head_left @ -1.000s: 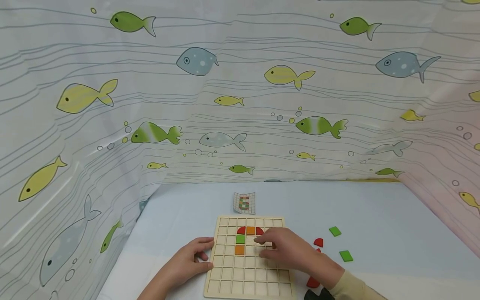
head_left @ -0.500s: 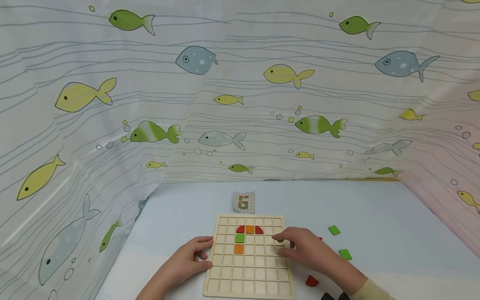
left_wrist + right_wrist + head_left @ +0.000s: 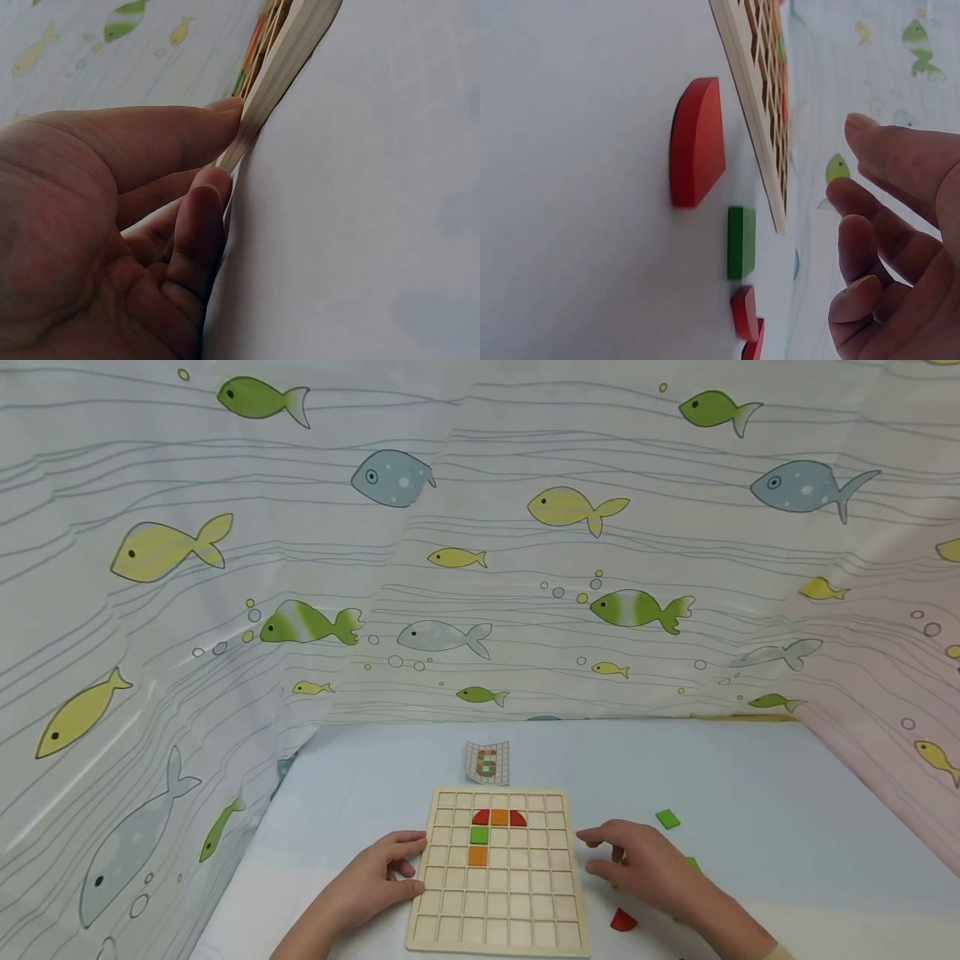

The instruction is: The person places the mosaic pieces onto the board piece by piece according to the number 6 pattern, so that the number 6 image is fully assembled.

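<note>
A wooden grid board (image 3: 517,906) lies on the table. In its cells sit two red quarter-round tiles (image 3: 518,818), an orange tile (image 3: 499,817) between them, and below, a green tile (image 3: 479,836) above another orange tile (image 3: 477,857). My left hand (image 3: 371,877) touches the board's left edge with thumb and fingertips. Just beyond the right edge hovers my right hand (image 3: 637,864), its fingers loosely bent and holding nothing. A loose red quarter-round tile (image 3: 697,146) lies beside the board; past it, the right wrist view shows a green tile (image 3: 740,244) and more red ones (image 3: 744,311).
Behind the board lies a small gridded card (image 3: 487,764) with a coloured pattern. Farther right on the table is a green tile (image 3: 667,819), with another green tile (image 3: 694,863) partly behind my right hand. A fish-print curtain (image 3: 480,568) surrounds the table.
My right hand has moved rightward from over the board to beyond its right edge, near the loose tiles. The left hand stays at the left edge, and the set tiles are unchanged.
</note>
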Action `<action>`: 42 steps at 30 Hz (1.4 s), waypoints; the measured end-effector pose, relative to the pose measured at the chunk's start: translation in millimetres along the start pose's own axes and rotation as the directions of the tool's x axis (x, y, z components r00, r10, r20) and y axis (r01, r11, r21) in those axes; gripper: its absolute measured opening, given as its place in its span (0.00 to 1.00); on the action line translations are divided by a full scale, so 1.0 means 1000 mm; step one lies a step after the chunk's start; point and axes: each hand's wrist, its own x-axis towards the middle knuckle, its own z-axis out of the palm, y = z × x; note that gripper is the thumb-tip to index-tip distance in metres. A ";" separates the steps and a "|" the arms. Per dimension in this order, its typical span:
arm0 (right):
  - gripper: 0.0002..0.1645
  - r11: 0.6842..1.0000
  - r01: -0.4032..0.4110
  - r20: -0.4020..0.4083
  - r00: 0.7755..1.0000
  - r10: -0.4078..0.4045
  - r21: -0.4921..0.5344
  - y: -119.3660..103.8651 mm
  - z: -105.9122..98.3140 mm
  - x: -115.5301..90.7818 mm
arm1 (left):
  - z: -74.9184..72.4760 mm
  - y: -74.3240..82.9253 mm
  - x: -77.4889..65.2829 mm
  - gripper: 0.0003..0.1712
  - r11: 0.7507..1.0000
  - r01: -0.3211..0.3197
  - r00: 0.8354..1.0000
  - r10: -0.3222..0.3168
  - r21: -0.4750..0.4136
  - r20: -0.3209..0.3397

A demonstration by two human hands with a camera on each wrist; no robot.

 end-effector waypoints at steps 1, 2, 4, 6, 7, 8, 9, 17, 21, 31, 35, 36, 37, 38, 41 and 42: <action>0.25 1.000 -0.011 -0.005 1.000 0.011 0.010 0.002 -0.001 -0.002 | 0.000 0.000 0.000 0.38 1.000 0.001 1.000 -0.001 -0.001 0.000; 0.25 1.000 -0.020 -0.012 1.000 0.021 0.014 0.004 -0.002 -0.004 | 0.000 0.000 0.000 0.38 1.000 0.001 1.000 -0.001 -0.002 0.000; 0.25 0.999 -0.040 -0.026 0.999 0.041 0.020 0.008 -0.004 -0.008 | -0.001 0.001 0.000 0.38 1.000 0.000 1.000 0.000 -0.001 -0.001; 0.25 0.998 -0.057 -0.041 0.997 0.058 0.024 0.012 -0.005 -0.011 | 0.000 0.000 0.000 0.38 1.000 0.000 1.000 0.000 -0.005 0.000; 0.25 0.998 -0.065 -0.049 0.997 0.066 0.026 0.013 -0.006 -0.013 | 0.000 0.000 0.000 0.38 1.000 -0.001 1.000 0.001 -0.008 0.001; 0.25 0.998 -0.065 -0.059 0.996 0.066 0.019 0.015 -0.006 -0.015 | 0.000 0.000 0.000 0.38 1.000 -0.001 1.000 0.001 -0.011 0.003; 0.25 0.998 -0.068 -0.066 0.995 0.069 0.015 0.017 -0.007 -0.017 | 0.000 0.000 0.000 0.38 1.000 -0.001 1.000 0.001 -0.013 0.004; 0.24 0.993 -0.122 -0.105 0.987 0.121 -0.004 0.027 -0.008 -0.032 | -0.001 0.000 -0.001 0.39 1.000 0.006 1.000 -0.006 -0.013 0.006; 0.24 0.981 -0.195 -0.104 0.975 0.194 0.002 0.030 -0.010 -0.040 | -0.001 0.001 -0.001 0.39 1.000 0.006 1.000 -0.006 -0.012 0.006; 0.25 0.940 -0.341 -0.099 0.936 0.338 -0.021 0.042 -0.016 -0.050 | 0.000 -0.001 0.001 0.39 1.000 0.000 1.000 0.000 -0.004 0.004; 0.26 0.945 -0.327 -0.080 0.942 0.325 -0.009 0.047 -0.016 -0.056 | -0.001 -0.001 0.001 0.38 1.000 -0.001 1.000 0.001 0.000 0.006; 0.25 0.953 -0.304 -0.082 0.950 0.302 -0.014 0.048 -0.017 -0.058 | -0.001 -0.001 0.001 0.38 1.000 -0.001 1.000 0.001 0.000 0.006; 0.25 0.958 -0.288 -0.085 0.955 0.285 -0.018 0.050 -0.018 -0.060 | -0.001 -0.001 0.001 0.38 1.000 0.000 1.000 0.000 0.000 0.007; 0.25 0.959 -0.284 -0.086 0.956 0.281 -0.022 0.051 -0.018 -0.061 | -0.001 0.000 0.001 0.38 1.000 -0.001 1.000 0.001 0.000 0.008; 0.25 0.952 -0.304 -0.073 0.950 0.302 -0.022 0.052 -0.021 -0.065 | -0.001 0.000 0.000 0.38 1.000 -0.003 1.000 0.003 -0.001 0.009; 0.26 0.952 -0.304 -0.068 0.951 0.302 -0.022 0.053 -0.022 -0.066 | -0.001 0.000 0.000 0.38 1.000 -0.001 1.000 0.001 -0.001 0.010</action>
